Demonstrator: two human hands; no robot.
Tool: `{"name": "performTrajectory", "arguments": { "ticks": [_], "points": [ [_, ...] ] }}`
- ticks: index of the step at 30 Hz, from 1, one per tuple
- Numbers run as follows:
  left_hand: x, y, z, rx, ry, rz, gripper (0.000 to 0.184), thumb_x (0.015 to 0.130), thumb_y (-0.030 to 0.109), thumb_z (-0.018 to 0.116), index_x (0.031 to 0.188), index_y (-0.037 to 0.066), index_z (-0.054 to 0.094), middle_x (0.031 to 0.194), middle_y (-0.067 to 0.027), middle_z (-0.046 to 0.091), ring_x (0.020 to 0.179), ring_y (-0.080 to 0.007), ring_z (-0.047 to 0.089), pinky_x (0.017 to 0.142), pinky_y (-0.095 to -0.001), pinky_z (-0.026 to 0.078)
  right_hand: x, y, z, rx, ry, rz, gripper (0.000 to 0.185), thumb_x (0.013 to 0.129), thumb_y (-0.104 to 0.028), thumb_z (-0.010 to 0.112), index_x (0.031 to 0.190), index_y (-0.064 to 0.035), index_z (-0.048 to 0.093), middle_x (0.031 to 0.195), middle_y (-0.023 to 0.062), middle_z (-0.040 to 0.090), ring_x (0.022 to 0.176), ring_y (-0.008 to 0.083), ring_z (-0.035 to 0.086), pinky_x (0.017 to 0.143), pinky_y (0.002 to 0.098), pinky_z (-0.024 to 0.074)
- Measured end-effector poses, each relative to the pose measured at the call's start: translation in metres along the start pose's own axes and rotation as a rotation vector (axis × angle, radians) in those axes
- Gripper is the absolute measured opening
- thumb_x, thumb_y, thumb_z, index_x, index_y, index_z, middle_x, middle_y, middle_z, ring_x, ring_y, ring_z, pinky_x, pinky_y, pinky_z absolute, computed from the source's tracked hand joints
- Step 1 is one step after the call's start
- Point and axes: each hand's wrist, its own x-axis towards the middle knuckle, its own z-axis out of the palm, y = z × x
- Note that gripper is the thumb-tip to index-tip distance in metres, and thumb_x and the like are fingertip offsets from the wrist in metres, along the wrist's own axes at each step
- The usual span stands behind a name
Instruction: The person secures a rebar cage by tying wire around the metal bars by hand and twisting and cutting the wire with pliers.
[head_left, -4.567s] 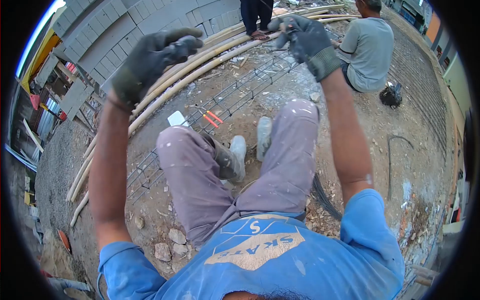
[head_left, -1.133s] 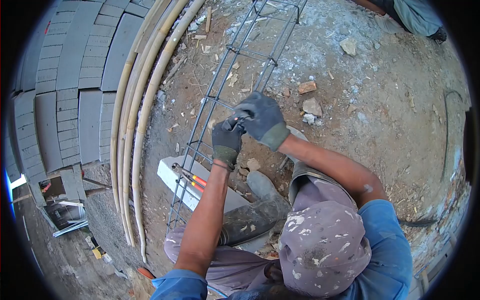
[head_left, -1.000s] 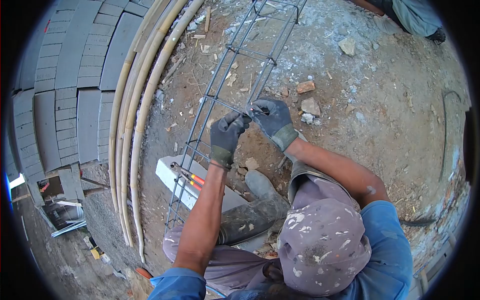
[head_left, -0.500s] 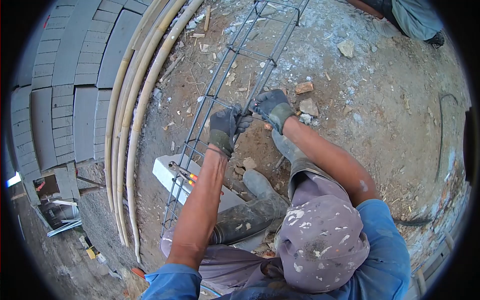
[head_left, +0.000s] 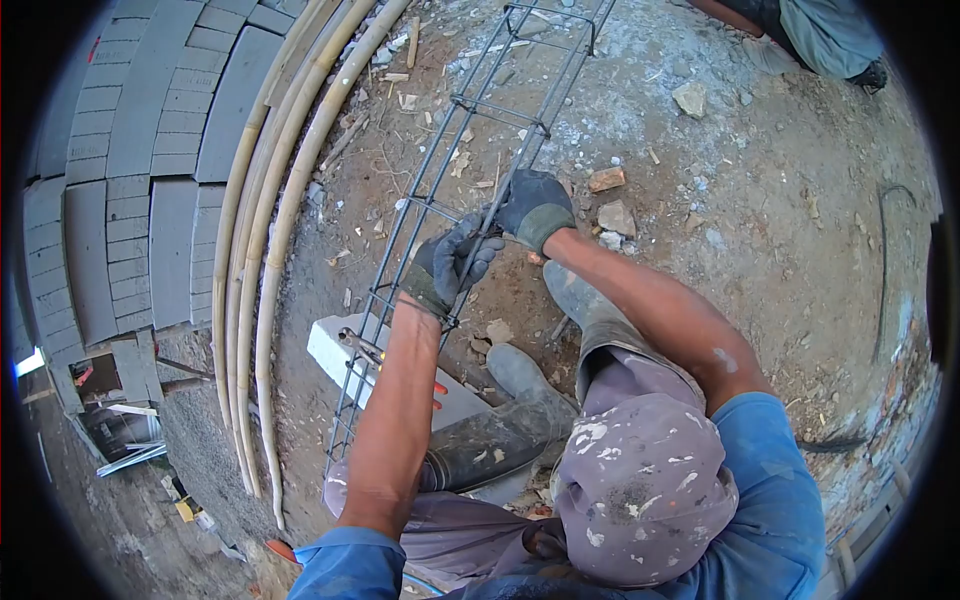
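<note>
A long cage of dark steel rebar with square stirrups (head_left: 467, 105) slants from the top of the view down past my knees. My left hand (head_left: 458, 262), in a dark glove, has its fingers curled around the cage's near long bar. Just above it, my gloved right hand (head_left: 535, 205) is closed against the same bar. Whatever its fingertips pinch is hidden. Pincers (head_left: 368, 350) with red handles lie by the cage's lower end, partly covered by my left forearm. Under them is a pale block (head_left: 328, 345).
Bamboo poles (head_left: 283, 215) lie along the left, beside stacked grey blocks (head_left: 130, 130). Broken brick (head_left: 606, 179) and stones (head_left: 617, 217) are scattered on the dirt. Another person's leg (head_left: 830, 35) shows at top right. My rubber boots (head_left: 518, 372) are below the cage.
My right hand has moved left, up against the bar, from slightly apart. My left hand has shifted a little down and left, its fingers now turned more upward.
</note>
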Motion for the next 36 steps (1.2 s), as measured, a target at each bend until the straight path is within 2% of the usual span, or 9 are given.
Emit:
{"name": "performTrajectory", "arguments": {
  "ticks": [5,7,9,11,16,20,30,32,36],
  "points": [
    [-0.013,-0.003,0.015,0.046,0.054,0.124,0.037,0.093,0.021,0.058,0.125,0.004,0.055,0.111,-0.0141,0.066,0.088,-0.0181,0.067,0.063,-0.0236,0.055,0.002,0.033,0.031,0.223,0.310,-0.212,0.024,0.073,-0.027,0.071,0.082,-0.0050,0.069,0.079,0.0198,0.066,0.073,0.0339,0.065,0.065,0.0422,0.0517],
    [-0.019,-0.003,0.017,0.088,0.110,0.166,0.039,0.092,0.021,0.059,0.126,0.001,0.054,0.111,-0.0159,0.066,0.088,-0.0180,0.067,0.064,-0.0230,0.054,-0.008,0.033,0.008,0.542,0.259,0.001,0.006,0.076,-0.013,0.065,0.077,-0.0075,0.065,0.076,0.0161,0.064,0.068,0.0340,0.061,0.064,0.0422,0.0499],
    [-0.022,-0.003,0.011,0.054,-0.012,0.167,0.037,0.092,0.018,0.059,0.121,-0.004,0.055,0.109,-0.0192,0.066,0.088,-0.0182,0.068,0.066,-0.0226,0.054,-0.016,0.022,-0.014,0.522,0.429,-0.092,0.009,0.077,-0.003,0.058,0.079,-0.0098,0.063,0.075,0.0114,0.063,0.072,0.0311,0.061,0.069,0.0409,0.0492],
    [-0.022,-0.006,0.001,0.052,-0.072,0.188,0.035,0.092,0.016,0.059,0.119,-0.006,0.056,0.108,-0.0196,0.066,0.088,-0.0181,0.068,0.067,-0.0226,0.055,-0.010,0.004,-0.028,0.390,0.596,-0.592,0.016,0.078,0.001,0.053,0.083,-0.0115,0.062,0.080,0.0081,0.065,0.078,0.0284,0.062,0.073,0.0412,0.0483],
    [-0.024,-0.009,0.001,-0.003,-0.110,0.237,0.024,0.089,0.001,0.059,0.111,-0.009,0.061,0.107,-0.0226,0.065,0.089,-0.0231,0.068,0.073,-0.0262,0.057,0.013,-0.039,-0.038,-0.382,-0.123,-0.634,0.031,0.067,-0.012,0.067,0.098,-0.0120,0.068,0.092,0.0107,0.068,0.089,0.0303,0.064,0.081,0.0387,0.0484],
    [-0.026,-0.011,0.004,0.010,-0.090,0.270,0.025,0.086,0.000,0.061,0.110,-0.007,0.062,0.104,-0.0192,0.066,0.087,-0.0204,0.067,0.074,-0.0264,0.056,0.028,-0.054,-0.041,-0.298,-0.467,-0.637,0.030,0.069,-0.017,0.066,0.096,-0.0040,0.070,0.096,0.0188,0.068,0.092,0.0357,0.066,0.077,0.0436,0.0528],
    [-0.021,-0.009,-0.006,0.070,-0.110,0.246,0.022,0.085,0.004,0.061,0.105,-0.003,0.062,0.093,-0.0099,0.067,0.077,-0.0148,0.065,0.066,-0.0228,0.054,-0.041,-0.025,-0.042,-0.361,-0.085,-0.671,0.034,0.075,-0.016,0.066,0.106,-0.0041,0.060,0.098,0.0150,0.061,0.098,0.0357,0.057,0.087,0.0451,0.0434],
    [-0.020,-0.012,-0.007,0.056,-0.081,0.275,0.021,0.086,0.007,0.062,0.105,-0.002,0.063,0.090,-0.0084,0.067,0.075,-0.0128,0.063,0.064,-0.0216,0.053,-0.044,0.002,-0.030,-0.178,0.154,-0.924,0.022,0.076,-0.015,0.061,0.095,-0.0043,0.060,0.085,0.0125,0.058,0.087,0.0313,0.058,0.085,0.0445,0.0424],
    [-0.020,-0.002,0.007,0.182,0.120,0.164,0.023,0.089,0.019,0.065,0.103,0.001,0.066,0.082,-0.0038,0.066,0.066,-0.0078,0.059,0.055,-0.0185,0.048,-0.062,-0.001,-0.036,-0.362,-0.025,-0.877,0.036,0.077,-0.025,0.065,0.106,-0.0037,0.059,0.101,0.0154,0.057,0.100,0.0319,0.051,0.084,0.0453,0.0418]
  ]
}}
